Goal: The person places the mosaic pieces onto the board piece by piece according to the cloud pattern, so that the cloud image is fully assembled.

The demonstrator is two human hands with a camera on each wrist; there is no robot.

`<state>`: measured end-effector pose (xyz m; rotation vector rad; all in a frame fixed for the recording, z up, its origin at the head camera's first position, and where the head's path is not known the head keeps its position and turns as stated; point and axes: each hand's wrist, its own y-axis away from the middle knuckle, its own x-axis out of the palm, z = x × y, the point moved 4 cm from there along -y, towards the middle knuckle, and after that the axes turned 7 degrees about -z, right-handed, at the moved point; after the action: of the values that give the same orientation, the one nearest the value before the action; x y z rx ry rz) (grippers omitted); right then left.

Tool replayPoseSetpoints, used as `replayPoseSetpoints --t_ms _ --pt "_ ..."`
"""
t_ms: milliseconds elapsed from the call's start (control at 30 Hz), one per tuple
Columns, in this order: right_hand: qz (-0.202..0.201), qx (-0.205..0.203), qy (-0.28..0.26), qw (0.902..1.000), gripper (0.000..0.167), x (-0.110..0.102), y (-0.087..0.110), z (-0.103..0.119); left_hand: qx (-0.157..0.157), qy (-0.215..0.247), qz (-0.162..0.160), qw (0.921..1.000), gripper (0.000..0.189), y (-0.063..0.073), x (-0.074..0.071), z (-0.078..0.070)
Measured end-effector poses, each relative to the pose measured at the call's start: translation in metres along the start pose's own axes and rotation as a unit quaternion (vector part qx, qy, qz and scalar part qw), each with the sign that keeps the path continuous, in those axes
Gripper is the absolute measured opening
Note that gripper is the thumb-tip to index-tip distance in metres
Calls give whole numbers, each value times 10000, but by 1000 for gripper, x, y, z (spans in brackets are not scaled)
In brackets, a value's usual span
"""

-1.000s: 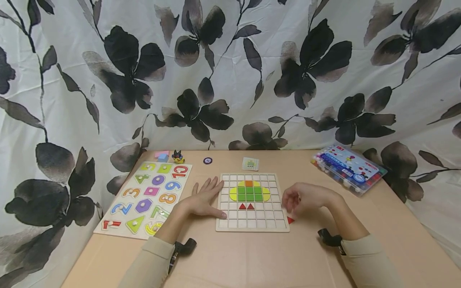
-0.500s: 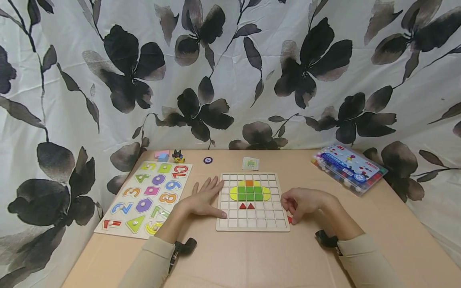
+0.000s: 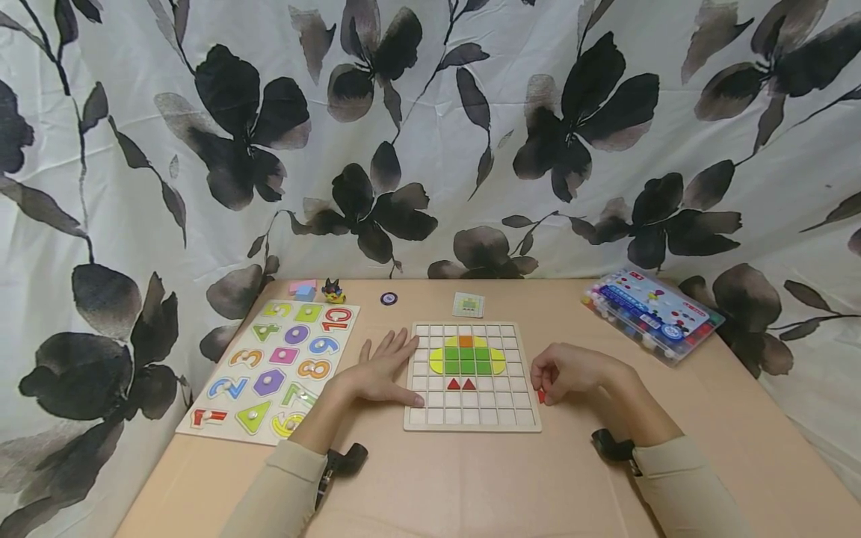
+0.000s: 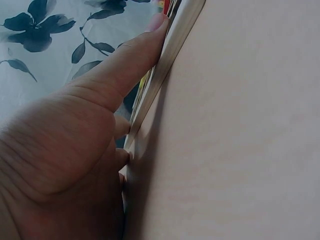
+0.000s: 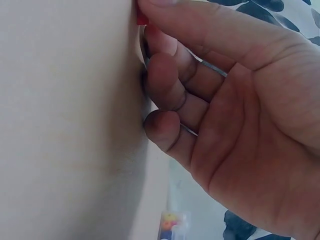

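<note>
A white gridded board [image 3: 437, 422] lies on the table. On it, green and yellow pieces [image 3: 466, 362] form a rounded shape with an orange square [image 3: 466, 341] on top, and two red triangles [image 3: 460, 384] sit below. My left hand [image 3: 370, 379] rests at the board's left edge, fingers spread and thumb over its lower left part. Beside the right edge, my right hand [image 3: 572, 373] pinches a small red piece [image 3: 541, 396] between thumb and finger. In the right wrist view only a corner of that red piece [image 5: 142, 19] shows next to the thumb; its full outline is hidden.
A number and shape puzzle board [image 3: 269, 373] lies at the left. Behind are pink and blue blocks [image 3: 304, 291], a small figurine [image 3: 332, 292], a round dark disc [image 3: 389, 299] and a pattern card [image 3: 468, 305]. A clear-sided case [image 3: 652, 314] stands at the back right.
My right hand came down onto the red piece beside the board, then shifted slightly away from me with the piece in its fingers. The left hand stays in place.
</note>
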<state>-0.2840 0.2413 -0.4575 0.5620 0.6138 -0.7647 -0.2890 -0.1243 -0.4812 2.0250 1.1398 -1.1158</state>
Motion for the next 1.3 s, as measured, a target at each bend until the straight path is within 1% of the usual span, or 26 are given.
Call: replayPoseSetpoints --t_ms 100,233,500,767,867,1000,1067,1200,1300 --pt "-63 -51 -66 9999 17 -1 0 0 -18 -21 19 10000 129 0 0 0" --pt "-212 -86 -92 9997 17 -2 -1 -1 -84 -190 79 9998 126 0 -2 -3" --pt "-346 -91 -120 9993 18 -4 -2 -2 -74 -245 52 9997 125 0 -3 -5" --pt "-401 -474 -450 9971 12 -7 -2 -4 -69 -163 45 9998 128 1 -3 -3" --pt "-594 -534 -503 9955 9 -10 -1 -3 -45 -104 46 9999 129 0 -2 -2" --pt "-991 -548 -367 9929 6 -13 -3 0 -40 -122 52 9999 128 0 -1 -2" --pt "-1184 -580 -406 9904 6 -14 -4 2 -63 -193 55 9998 127 0 -2 -2" --pt "-1494 -745 -616 9840 8 -13 -8 9 -73 -216 63 9997 126 -1 -1 -1" --pt "-1629 -840 -703 9805 13 -11 -11 16 -79 -209 64 9997 126 -2 -1 -1"
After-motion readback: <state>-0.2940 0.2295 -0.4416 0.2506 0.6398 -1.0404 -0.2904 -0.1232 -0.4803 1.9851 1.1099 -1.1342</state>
